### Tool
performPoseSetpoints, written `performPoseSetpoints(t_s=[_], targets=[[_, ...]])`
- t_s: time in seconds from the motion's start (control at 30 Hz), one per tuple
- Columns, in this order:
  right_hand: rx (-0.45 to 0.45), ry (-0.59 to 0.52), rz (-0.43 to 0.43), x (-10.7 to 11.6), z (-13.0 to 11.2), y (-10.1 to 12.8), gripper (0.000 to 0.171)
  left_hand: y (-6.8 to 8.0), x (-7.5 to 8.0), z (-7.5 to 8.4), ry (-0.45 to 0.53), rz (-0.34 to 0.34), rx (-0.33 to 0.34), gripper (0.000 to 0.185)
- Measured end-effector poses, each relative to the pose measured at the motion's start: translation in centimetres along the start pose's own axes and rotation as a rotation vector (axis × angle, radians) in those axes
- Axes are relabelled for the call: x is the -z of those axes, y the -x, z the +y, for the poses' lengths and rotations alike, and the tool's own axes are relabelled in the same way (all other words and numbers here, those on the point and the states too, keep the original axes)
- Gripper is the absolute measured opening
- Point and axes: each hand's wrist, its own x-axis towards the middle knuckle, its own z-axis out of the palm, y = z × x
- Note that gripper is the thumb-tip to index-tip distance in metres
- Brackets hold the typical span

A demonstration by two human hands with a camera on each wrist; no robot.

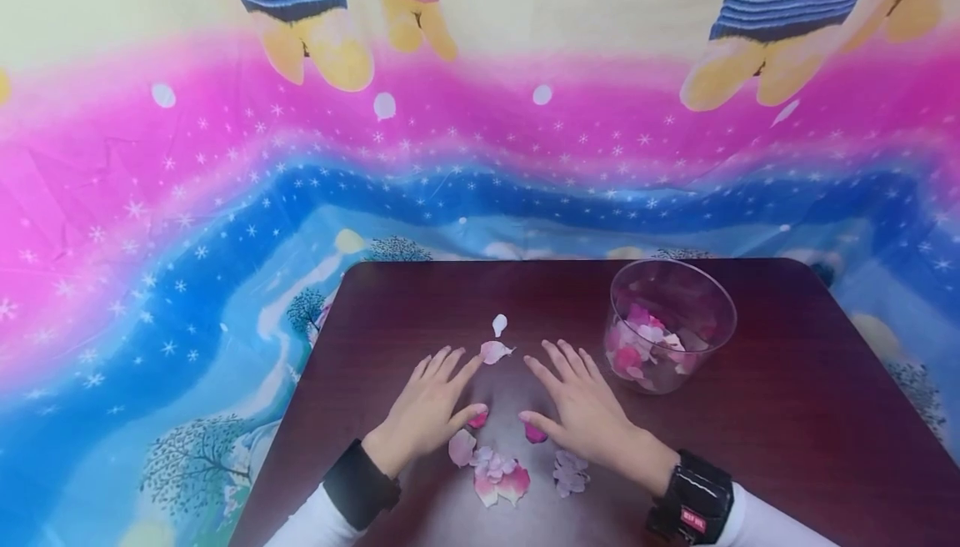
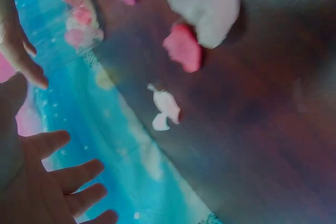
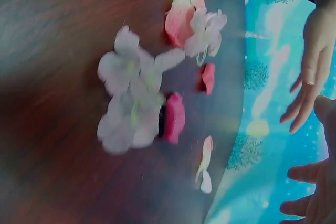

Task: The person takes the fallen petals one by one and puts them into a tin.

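Note:
Palm down, my left hand [image 1: 423,405] is held above the table with its fingers spread, and nothing is in it. Mirroring it, my right hand [image 1: 588,409] is also spread and holds nothing. Loose petals lie between and below them: a white petal [image 1: 499,325], a pale pink petal [image 1: 495,353], a red-pink petal [image 1: 477,419] by the left thumb and a magenta petal [image 1: 536,433] by the right thumb. Nearer me are pink-and-white petals [image 1: 512,484] with pale blossoms [image 1: 491,462] and a pale lilac blossom cluster [image 3: 131,98]. In the left wrist view, the left fingers [image 2: 84,170] are apart.
A clear round bowl [image 1: 708,326] with pink, white and red petals inside stands beyond my right hand. The dark wooden table [image 1: 810,414] has a far edge against a colourful printed cloth [image 1: 465,172]. Black bands [image 1: 360,484] are on both wrists.

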Motion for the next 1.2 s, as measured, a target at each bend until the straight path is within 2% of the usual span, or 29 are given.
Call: performPoseSetpoints(t_s=[0.17, 0.33, 0.5, 0.67, 0.77, 0.87, 1.03, 1.2], targets=[[0.034, -0.025, -0.051, -1.4, -1.6, -0.3, 0.076, 1.7, -0.9, -0.1, -0.023, 0.03, -0.025, 0.065], [0.094, -0.009, -0.119, -3.1, -3.5, -0.3, 0.076, 3.1, -2.3, -0.3, -0.135, 0.059, -0.085, 0.044], [0.125, -0.014, -0.162, -4.7, -5.1, -0.4, 0.075, 4.0, -3.6, -0.4, -0.17, 0.036, -0.129, 0.046], [0.132, -0.021, -0.188, -5.6, -6.1, -0.3, 0.074, 4.2, -4.8, -0.1, -0.182, -0.019, -0.155, 0.052], [0.132, -0.022, -0.203, -5.9, -6.3, -0.2, 0.074, 4.2, -5.4, 0.1, -0.204, -0.039, -0.166, 0.044], [0.142, -0.018, -0.197, -6.0, -6.4, -0.2, 0.074, 4.2, -5.9, 0.4, -0.231, -0.02, -0.185, 0.033], [0.14, 0.004, -0.186, -6.0, -6.2, 0.0, 0.074, 4.0, -6.5, 0.7, -0.213, 0.036, -0.191, 0.019], [0.132, 0.015, -0.177, -6.0, -6.1, 0.2, 0.073, 3.9, -7.1, 0.7, -0.207, 0.022, -0.176, 0.018]])
